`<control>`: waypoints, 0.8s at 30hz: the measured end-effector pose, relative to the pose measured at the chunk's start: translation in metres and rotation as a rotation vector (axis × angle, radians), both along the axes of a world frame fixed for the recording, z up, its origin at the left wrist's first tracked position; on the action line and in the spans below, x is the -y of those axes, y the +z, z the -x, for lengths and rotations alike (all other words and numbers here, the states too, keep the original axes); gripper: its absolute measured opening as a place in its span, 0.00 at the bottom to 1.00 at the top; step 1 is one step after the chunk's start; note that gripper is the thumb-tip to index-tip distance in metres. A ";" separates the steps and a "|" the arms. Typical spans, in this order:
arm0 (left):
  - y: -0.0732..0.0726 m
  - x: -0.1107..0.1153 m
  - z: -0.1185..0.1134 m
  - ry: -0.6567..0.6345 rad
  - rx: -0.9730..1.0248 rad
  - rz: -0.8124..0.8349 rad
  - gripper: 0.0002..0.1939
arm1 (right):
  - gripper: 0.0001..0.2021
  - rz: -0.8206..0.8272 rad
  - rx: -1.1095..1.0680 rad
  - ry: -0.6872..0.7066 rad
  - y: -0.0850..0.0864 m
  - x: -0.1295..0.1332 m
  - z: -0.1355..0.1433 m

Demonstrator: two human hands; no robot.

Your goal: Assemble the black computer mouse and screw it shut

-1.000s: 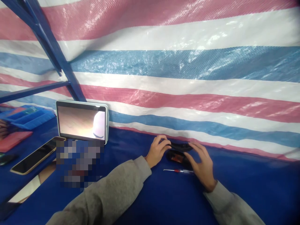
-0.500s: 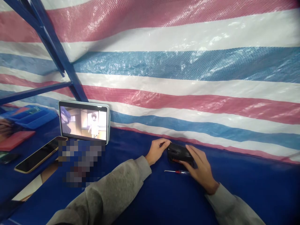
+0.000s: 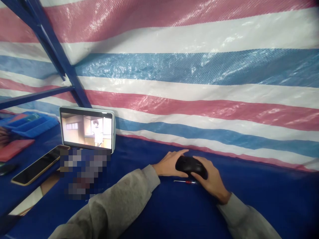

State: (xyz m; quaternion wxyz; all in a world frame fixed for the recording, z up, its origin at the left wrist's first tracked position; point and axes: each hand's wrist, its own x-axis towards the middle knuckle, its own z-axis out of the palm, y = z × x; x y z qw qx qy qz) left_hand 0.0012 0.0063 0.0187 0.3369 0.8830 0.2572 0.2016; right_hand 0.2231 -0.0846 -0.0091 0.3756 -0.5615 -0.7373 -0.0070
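Observation:
A black computer mouse (image 3: 191,167) is held just above or on the blue tabletop, its smooth rounded side facing up. My left hand (image 3: 170,164) is around its left end, thumb at the near side and index finger stretched along the far side. Round the right end, my right hand (image 3: 210,174) grips it between thumb and fingers. A small screwdriver (image 3: 185,182) with a red and clear handle lies just in front of the mouse, its shaft pointing left; the handle's end is partly behind my right hand.
A tablet (image 3: 86,129) playing a cartoon stands against the striped sheet at the left. Nearer lie a phone (image 3: 41,165), a blurred-out patch and a red flat item (image 3: 15,149). A blue tray (image 3: 35,124) sits farther left, with part of another person's hand (image 3: 3,137) beside it.
The mouse has turned over from its detailed side to its smooth rounded side. My left hand has opened from a pinch at its corner and moved around its left end.

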 end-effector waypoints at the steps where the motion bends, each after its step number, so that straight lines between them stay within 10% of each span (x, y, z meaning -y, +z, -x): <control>1: -0.001 0.000 -0.001 -0.014 -0.023 -0.033 0.52 | 0.25 0.020 0.005 0.005 -0.001 0.000 0.000; 24: -0.007 -0.001 -0.005 0.003 -0.091 -0.131 0.47 | 0.23 0.084 0.098 0.070 0.002 -0.003 0.002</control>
